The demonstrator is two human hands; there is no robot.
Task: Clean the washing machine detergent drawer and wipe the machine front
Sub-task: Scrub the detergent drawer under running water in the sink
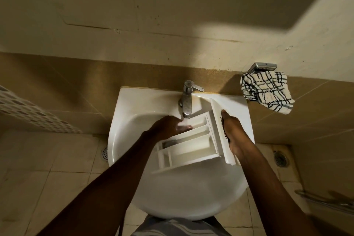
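As the washing machine itself lay outside the view, progress was judged from the basin alone.

Item: detergent drawer point(191, 143), white, divided into several compartments. It was out of its machine and held tilted over the bowl of the sink point(134, 101), with its far end brought under the tap point(186, 99). Its front panel point(220, 126) was turned toward the right rim.

Item: water stream point(185, 119). It was recorded falling from the spout onto the far compartment and onto the fingers placed there.

Item: left hand point(168, 126). The fingers were stretched out, kept together and pressed into the far compartment beneath the stream. No brush or cloth was seen in it.

Item: right hand point(233, 132). It was laid flat along the outer face of the front panel, fingers straight and close together, so that the drawer was steadied. Whether the thumb was hooked under the edge could not be told.

Item: checked cloth point(266, 90). It was draped from a chrome holder point(263, 67) on the wall to the right of the sink, well apart from both hands.

Status: removal of the drawer was taken as done. Rinsing was judged to be in hand, with one compartment under water. Left outstanding, by estimate, were the nearer compartments, drying, refitting of the drawer, and the wiping of the machine front, for which the cloth was presumed reserved.
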